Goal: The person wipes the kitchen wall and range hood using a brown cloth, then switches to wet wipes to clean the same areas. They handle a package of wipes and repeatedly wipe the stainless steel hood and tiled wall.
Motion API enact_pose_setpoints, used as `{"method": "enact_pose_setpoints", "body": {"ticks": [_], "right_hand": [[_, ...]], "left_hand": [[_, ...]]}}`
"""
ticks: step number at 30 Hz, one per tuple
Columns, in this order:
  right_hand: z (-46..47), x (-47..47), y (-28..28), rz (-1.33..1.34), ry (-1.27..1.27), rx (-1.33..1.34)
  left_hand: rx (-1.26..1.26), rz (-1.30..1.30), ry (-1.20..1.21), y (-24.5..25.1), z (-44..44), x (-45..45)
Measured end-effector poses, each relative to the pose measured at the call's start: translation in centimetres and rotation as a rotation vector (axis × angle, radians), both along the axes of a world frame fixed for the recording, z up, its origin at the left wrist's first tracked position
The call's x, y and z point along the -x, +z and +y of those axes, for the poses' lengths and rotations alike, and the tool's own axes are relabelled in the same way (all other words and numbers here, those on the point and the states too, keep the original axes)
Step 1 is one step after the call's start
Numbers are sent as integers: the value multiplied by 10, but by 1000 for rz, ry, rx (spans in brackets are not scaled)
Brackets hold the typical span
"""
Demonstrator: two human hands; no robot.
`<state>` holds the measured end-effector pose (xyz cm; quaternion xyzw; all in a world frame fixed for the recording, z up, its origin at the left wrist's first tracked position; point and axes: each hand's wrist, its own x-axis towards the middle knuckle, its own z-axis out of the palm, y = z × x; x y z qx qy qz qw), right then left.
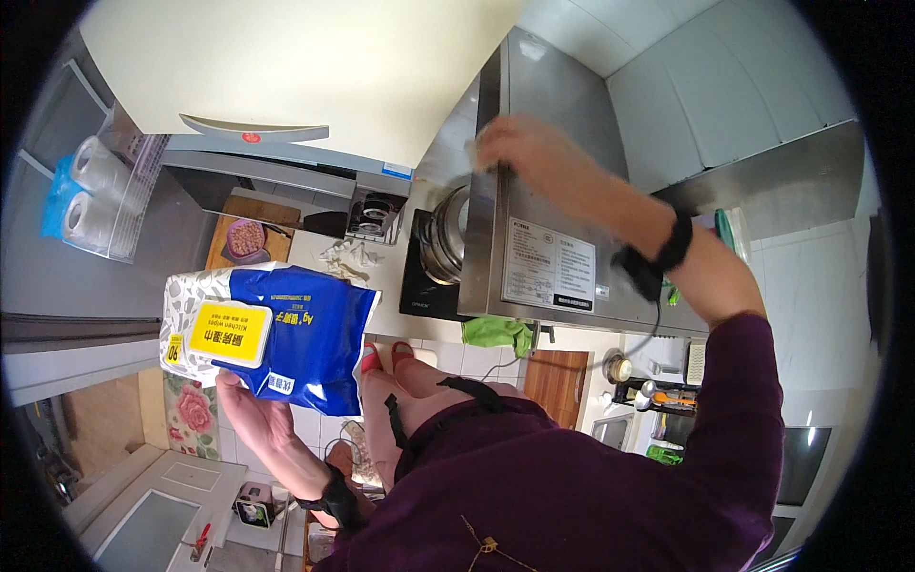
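My left hand [257, 418] holds up a blue-and-white soft pack of wet wipes [314, 343] from its lower edge. The pack's yellow-and-white lid [230, 334] faces me and is down; printed writing covers the front. Most of my left fingers are hidden behind the pack. My right hand [511, 143], blurred, reaches to the front edge of a stainless-steel range hood [561, 93]. Its fingers are bent over a small pale piece [470, 154] that looks like a wipe. Both wrists wear black bands.
Below the hood, a steel pot [439, 247] sits on a black cooktop [422, 300]. A green cloth [498, 336] hangs by the counter edge. Crumpled tissues [350, 261] and a pink bowl of food [245, 238] lie on the left. A cream cabinet door [300, 64] spans the top.
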<state>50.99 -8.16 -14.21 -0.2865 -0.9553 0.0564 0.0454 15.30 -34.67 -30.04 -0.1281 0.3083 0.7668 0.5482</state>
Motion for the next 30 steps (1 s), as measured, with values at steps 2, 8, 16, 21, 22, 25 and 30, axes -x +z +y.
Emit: {"method": "enact_pose_setpoints", "body": {"ticks": [2,8,16,21,22,25,30], "right_hand": [[55,-10,-8,-71,-71,-36],[206,-33,-51,-119,-253,-332],[335,-43,-81,-191,-540,-375],[354,-35,-86,-279,-614,-302],[350,-30,-88,-300,-601,-288],[320,-10,-99,-409,-522,-219],[228,31,-125,-679,-161,19]], "left_hand": [[61,3,77,-5,0,-3],[-7,25,77,-8,-4,-6],[164,119,194,2,-5,-17],[192,138,148,6,-3,-17],[164,143,130,6,-3,-16],[144,132,107,6,-3,-13],[47,147,72,2,-2,-13]]}}
